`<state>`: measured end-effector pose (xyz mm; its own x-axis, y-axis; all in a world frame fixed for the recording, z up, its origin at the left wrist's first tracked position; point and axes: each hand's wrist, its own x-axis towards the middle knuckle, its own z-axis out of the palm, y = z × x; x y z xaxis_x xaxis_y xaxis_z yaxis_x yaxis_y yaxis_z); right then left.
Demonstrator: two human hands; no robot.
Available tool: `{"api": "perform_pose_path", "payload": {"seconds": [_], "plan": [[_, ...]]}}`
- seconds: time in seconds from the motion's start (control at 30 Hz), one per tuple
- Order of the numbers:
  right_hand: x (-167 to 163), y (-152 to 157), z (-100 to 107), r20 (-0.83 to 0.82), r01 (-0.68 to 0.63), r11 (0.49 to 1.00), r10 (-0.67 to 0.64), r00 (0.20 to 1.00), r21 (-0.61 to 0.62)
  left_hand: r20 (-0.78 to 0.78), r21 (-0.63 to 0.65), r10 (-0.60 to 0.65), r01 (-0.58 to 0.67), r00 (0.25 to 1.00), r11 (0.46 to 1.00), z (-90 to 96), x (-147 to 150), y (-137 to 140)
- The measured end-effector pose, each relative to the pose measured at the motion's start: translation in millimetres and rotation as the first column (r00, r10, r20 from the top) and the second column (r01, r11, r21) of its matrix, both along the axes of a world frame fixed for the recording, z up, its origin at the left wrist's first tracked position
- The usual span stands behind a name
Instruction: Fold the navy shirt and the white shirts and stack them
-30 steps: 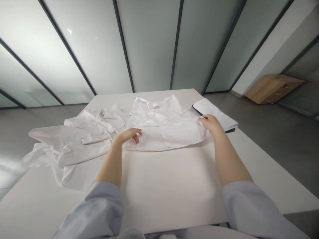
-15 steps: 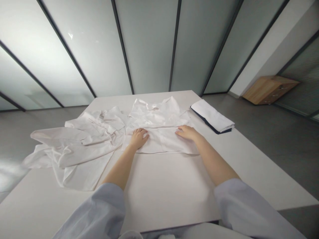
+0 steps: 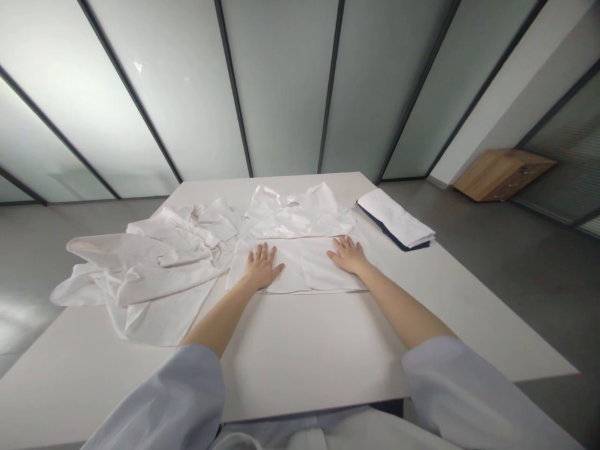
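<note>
A white garment lies on the table in front of me, its near part folded over into a flat rectangular band. My left hand rests flat with fingers spread on the left part of that band. On the right part, my right hand also lies palm down, fingers apart. Beyond the fold, the garment's far portion is a shiny, crinkled section with two raised corners. Neither hand grips the cloth.
Left of the garment, a rumpled heap of white cloth spreads over the edge of the white table. A neatly folded white and dark stack of cloth sits near the right edge. A wooden cabinet stands on the floor beyond.
Both hands have flattened and their fingers have spread on the folded band, which looks smoother. The view has shifted slightly. The heap and the folded stack stay in place.
</note>
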<state>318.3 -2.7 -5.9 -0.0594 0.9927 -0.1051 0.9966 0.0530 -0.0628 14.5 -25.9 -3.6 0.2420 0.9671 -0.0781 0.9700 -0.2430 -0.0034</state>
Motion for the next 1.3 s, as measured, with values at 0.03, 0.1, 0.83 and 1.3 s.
{"api": "perform_pose_path", "payload": {"seconds": [0.03,0.1,0.83,1.3], "plan": [[0.6,-2.6,-0.1,0.005,-0.002,1.0,0.002,1.0,0.001,-0.005,-0.003,0.001,-0.001,1.0,1.0,-1.0,-1.5,-5.9],[1.1,-9.6,-1.2,0.015,-0.007,1.0,0.007,1.0,0.005,-0.015,-0.004,0.004,-0.004,1.0,1.0,-2.8,-3.7,-19.6],[14.5,29.1,3.9,-0.252,0.162,0.947,-0.091,0.963,0.278,0.183,0.212,0.083,-0.122,0.98,0.97,5.4,-1.2,23.1],[-82.1,43.8,56.7,-0.821,-0.102,0.944,0.323,0.47,0.313,0.628,0.04,0.062,-0.112,0.776,0.993,27.8,51.4,34.6]]}}
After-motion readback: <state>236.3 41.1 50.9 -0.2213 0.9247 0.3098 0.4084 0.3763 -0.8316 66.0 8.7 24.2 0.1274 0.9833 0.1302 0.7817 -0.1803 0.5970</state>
